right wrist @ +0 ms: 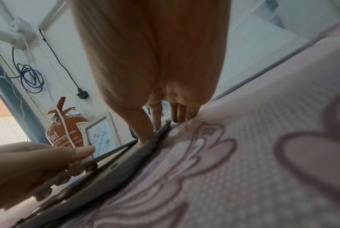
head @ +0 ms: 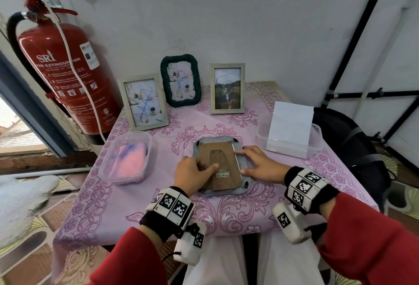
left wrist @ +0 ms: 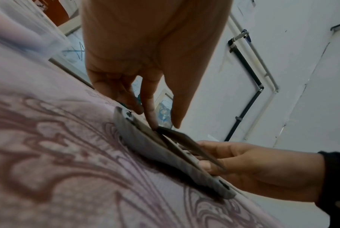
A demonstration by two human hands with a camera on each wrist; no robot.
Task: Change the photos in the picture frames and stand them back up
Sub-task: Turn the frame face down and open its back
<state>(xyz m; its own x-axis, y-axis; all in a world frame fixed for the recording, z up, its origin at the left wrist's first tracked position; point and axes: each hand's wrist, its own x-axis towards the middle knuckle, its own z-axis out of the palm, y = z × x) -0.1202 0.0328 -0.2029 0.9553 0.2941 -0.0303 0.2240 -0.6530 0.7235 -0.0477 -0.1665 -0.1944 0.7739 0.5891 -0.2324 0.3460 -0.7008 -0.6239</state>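
Observation:
A grey picture frame (head: pixel 226 192) lies face down on the pink tablecloth (head: pixel 226 214), with its brown backing board (head: pixel 223 157) and easel flap up. My left hand (head: pixel 195 171) pinches the board's left edge, thumb on top and fingers beneath. In the right wrist view the board (right wrist: pixel 110 154) is tilted up off the frame on that side. My right hand (head: pixel 258 162) rests with spread, straight fingers on the frame's right rim beside the board. In the left wrist view the frame (left wrist: pixel 145 143) lies low between both hands.
Three framed photos stand at the back: a pale one (head: pixel 144 102), a dark green one (head: pixel 180 80), a pale one (head: pixel 227 88). A tub with pink and blue contents (head: pixel 127 158) sits left. A clear tub with white sheets (head: pixel 290 135) sits right. A fire extinguisher (head: pixel 65 76) hangs left.

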